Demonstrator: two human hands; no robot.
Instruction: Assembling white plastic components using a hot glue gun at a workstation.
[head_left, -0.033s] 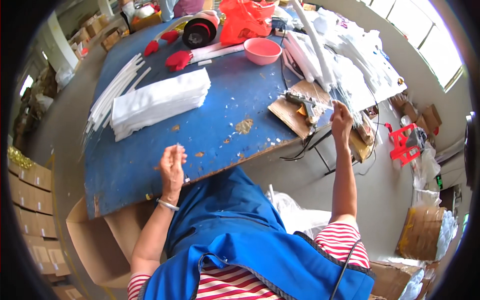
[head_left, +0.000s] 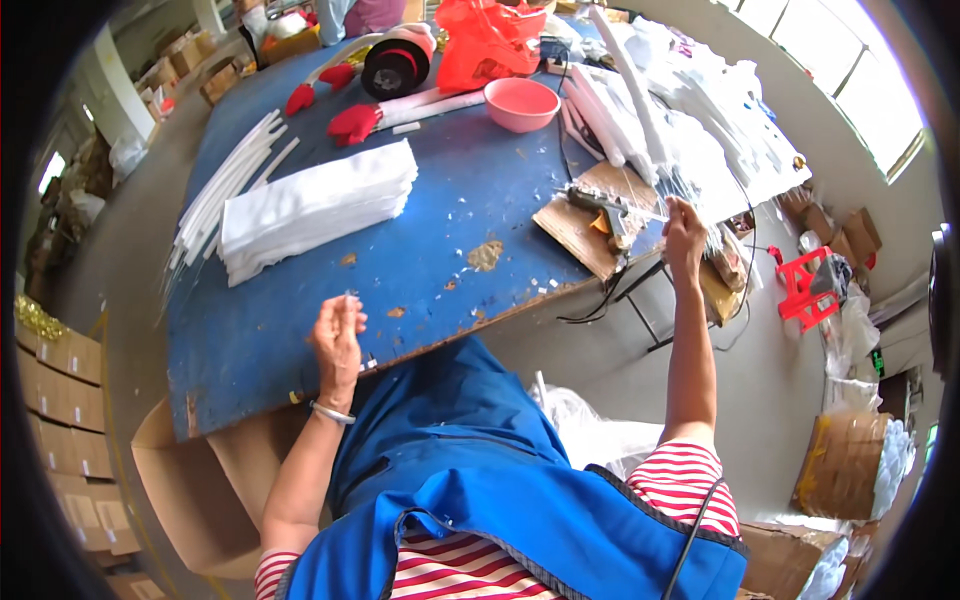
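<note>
My left hand (head_left: 338, 335) is raised at the front edge of the blue table (head_left: 450, 200), its fingertips pinched on a small thin pale piece. Far to the right, my right hand (head_left: 683, 232) is closed around a thin clear stick at the table's right edge. It is just beside a glue gun (head_left: 605, 208) that lies on a brown board (head_left: 575, 228). A stack of white folded sheets (head_left: 315, 205) lies beyond my left hand, with long white rods (head_left: 225, 185) to its left.
At the back stand a pink bowl (head_left: 520, 103), a red bag (head_left: 485, 40), a dark tape roll (head_left: 395, 65) and red gloves (head_left: 350, 122). White material (head_left: 700, 100) is heaped at the right. A red stool (head_left: 805, 285) stands on the floor; cardboard boxes (head_left: 70, 400) line the left.
</note>
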